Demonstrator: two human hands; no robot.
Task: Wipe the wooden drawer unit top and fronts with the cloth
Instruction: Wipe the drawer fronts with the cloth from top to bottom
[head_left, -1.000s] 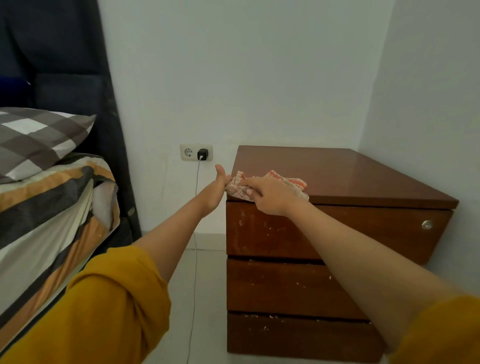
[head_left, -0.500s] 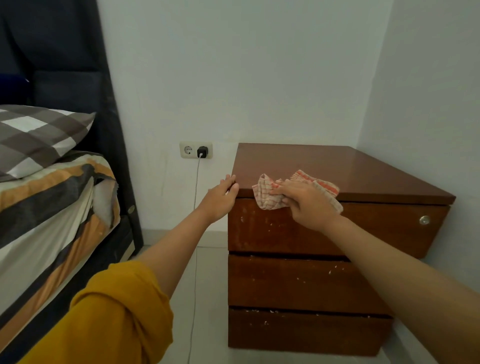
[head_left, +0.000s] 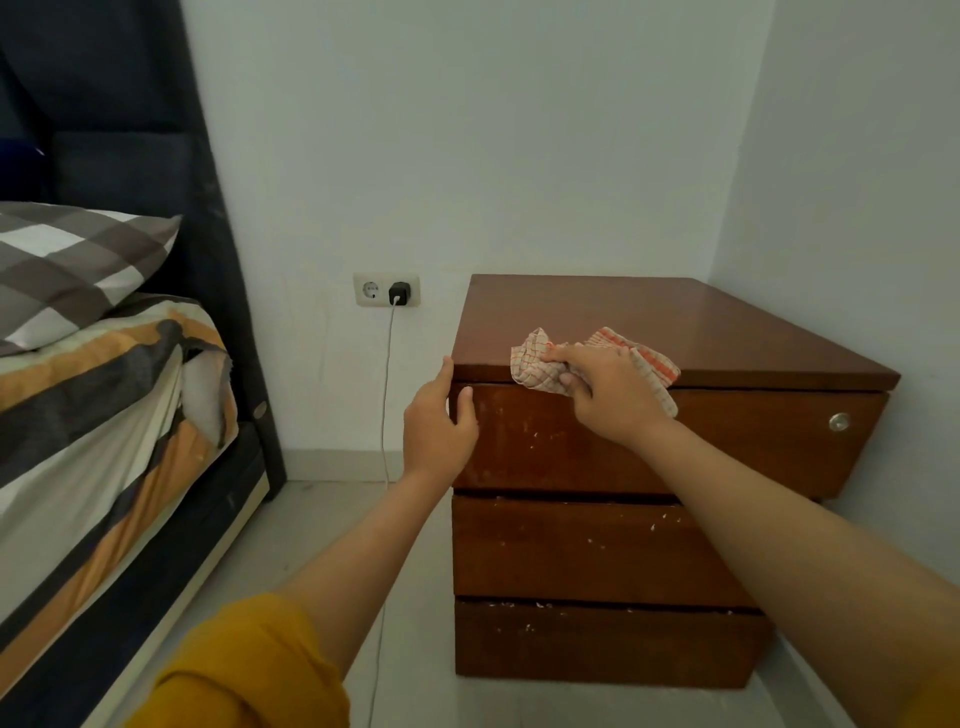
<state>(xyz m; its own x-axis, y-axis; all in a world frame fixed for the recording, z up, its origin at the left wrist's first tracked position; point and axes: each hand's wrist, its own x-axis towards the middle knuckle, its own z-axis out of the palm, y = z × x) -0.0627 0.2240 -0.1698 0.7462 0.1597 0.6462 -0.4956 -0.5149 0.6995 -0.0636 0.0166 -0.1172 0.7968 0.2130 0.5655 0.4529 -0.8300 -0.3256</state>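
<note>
A brown wooden drawer unit (head_left: 727, 332) with three drawer fronts stands in the room's corner. My right hand (head_left: 610, 397) grips a crumpled checked orange-and-white cloth (head_left: 652, 356) that lies over the front edge of the top and hangs onto the top drawer front. My left hand (head_left: 436, 423) rests against the unit's front left corner, its fingers on the edge of the top drawer and nothing in it. White specks dot the drawer fronts. A round metal lock (head_left: 838, 421) sits at the right of the top drawer.
A bed (head_left: 104, 415) with a striped cover and a checked pillow (head_left: 67, 265) stands to the left. A wall socket (head_left: 385, 290) holds a black charger whose white cable (head_left: 385, 415) hangs to the floor between bed and unit. Walls stand close behind and to the right.
My right hand slid the cloth to the right along the top's front edge. My left hand dropped from the corner of the top to the top drawer's left edge.
</note>
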